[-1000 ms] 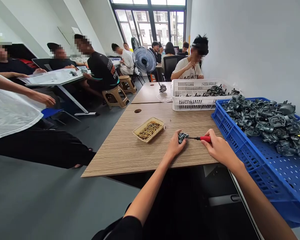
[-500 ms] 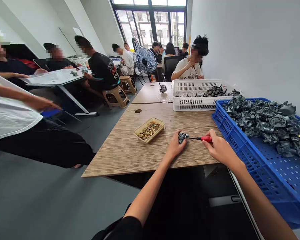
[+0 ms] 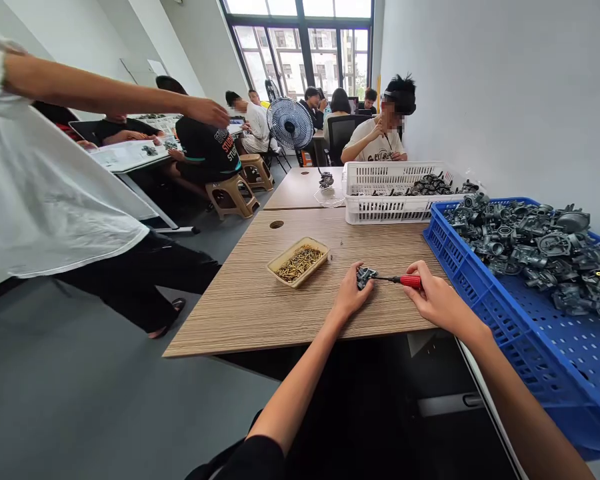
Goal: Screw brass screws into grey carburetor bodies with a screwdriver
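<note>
The small metal part sits just right of and below the frame's centre, over the table, clasped in the curled fingers of the left hand; the right hand grips a red-handled screwdriver, whose tip seems to meet the part. From here I'd worry about that tip — a skewed push or slack hold could send it into the left fingers. The tabletop is wood-grained, with a tray of brass-coloured pieces mid-frame and a blue crate heaped with castings at right. Beyond, upper right — a white basket and a seated co-worker; then a fan and, top centre, windows.
</note>
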Demonstrator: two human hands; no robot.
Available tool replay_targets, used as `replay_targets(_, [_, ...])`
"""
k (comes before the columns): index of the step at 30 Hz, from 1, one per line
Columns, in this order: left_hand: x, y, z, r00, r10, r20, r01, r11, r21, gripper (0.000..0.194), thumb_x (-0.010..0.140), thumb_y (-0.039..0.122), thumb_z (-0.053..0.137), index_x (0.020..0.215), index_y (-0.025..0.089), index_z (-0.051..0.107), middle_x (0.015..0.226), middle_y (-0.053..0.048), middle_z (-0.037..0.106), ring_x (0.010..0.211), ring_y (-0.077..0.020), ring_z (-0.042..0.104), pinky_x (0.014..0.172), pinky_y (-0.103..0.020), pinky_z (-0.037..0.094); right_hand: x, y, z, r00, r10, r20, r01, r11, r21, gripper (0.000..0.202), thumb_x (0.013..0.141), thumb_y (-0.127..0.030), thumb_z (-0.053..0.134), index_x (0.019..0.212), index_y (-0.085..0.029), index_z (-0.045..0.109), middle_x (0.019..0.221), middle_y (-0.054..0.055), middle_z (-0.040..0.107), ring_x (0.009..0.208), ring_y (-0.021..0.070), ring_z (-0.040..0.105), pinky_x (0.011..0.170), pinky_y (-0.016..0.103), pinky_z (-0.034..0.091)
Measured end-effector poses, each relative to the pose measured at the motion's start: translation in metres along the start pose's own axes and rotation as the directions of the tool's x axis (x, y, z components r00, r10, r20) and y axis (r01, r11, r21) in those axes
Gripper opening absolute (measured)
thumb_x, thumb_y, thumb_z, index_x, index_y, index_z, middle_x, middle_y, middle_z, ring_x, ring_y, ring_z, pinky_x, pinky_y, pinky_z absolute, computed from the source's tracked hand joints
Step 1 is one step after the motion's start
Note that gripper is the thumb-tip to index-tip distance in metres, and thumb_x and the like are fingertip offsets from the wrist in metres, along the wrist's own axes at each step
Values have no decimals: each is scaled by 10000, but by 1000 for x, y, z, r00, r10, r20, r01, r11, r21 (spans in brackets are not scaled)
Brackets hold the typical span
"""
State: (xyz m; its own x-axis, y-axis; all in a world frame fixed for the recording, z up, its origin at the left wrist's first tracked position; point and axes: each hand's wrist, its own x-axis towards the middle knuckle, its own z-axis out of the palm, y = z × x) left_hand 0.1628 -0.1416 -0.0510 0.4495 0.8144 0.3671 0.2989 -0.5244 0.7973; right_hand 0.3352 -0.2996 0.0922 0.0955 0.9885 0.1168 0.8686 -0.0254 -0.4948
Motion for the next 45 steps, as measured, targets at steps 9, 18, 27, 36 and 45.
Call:
replay_targets(9, [0,-1,0,1000,19,-13,-20,1000,-6,485,900,303,628,1347,217,462,1216,-109,656,1119,-239,631,1011,-418,493,1,-5,2,992,116,-55,-124,977,-172,185,1029,-429,443,1068,-249,463,871,58,723,789,265,703,594,278,338])
replay_targets(18, [1,-3,2,1000,20,-11,-20,1000,-2,492,889,292,621,1348,214,461,1213,-105,659,1117,-231,629,1018,-419,493,1,-2,2,997,57,-50,-63,990,-125,158,1021,-388,440,1092,-248,451,945,72,727,835,271,707,628,290,388])
replay_targets(27, [1,-4,1,1000,19,-9,-19,1000,0,487,894,299,628,1343,214,459,1224,-110,658,1157,-238,630,1035,-414,489,1,-1,2,999,-1,-36,-2,996,-85,150,1013,-338,457,1133,-254,427,1019,73,735,893,266,714,675,292,411])
replay_targets(36, [0,-3,1,1000,20,-10,-20,1000,3,480,901,297,624,1343,209,458,1222,-113,658,1129,-235,635,1013,-400,496,1,-2,2,997,66,-42,-71,988,-137,176,1033,-398,435,1121,-246,438,955,74,736,852,273,716,630,285,371])
replay_targets(45, [1,-5,2,999,29,-14,-29,1000,1,484,903,301,624,1348,205,459,1230,-115,658,1146,-243,635,1030,-418,492,2,-4,3,990,122,-64,-132,974,-186,185,1030,-421,444,1076,-242,447,898,67,720,815,275,706,606,283,340])
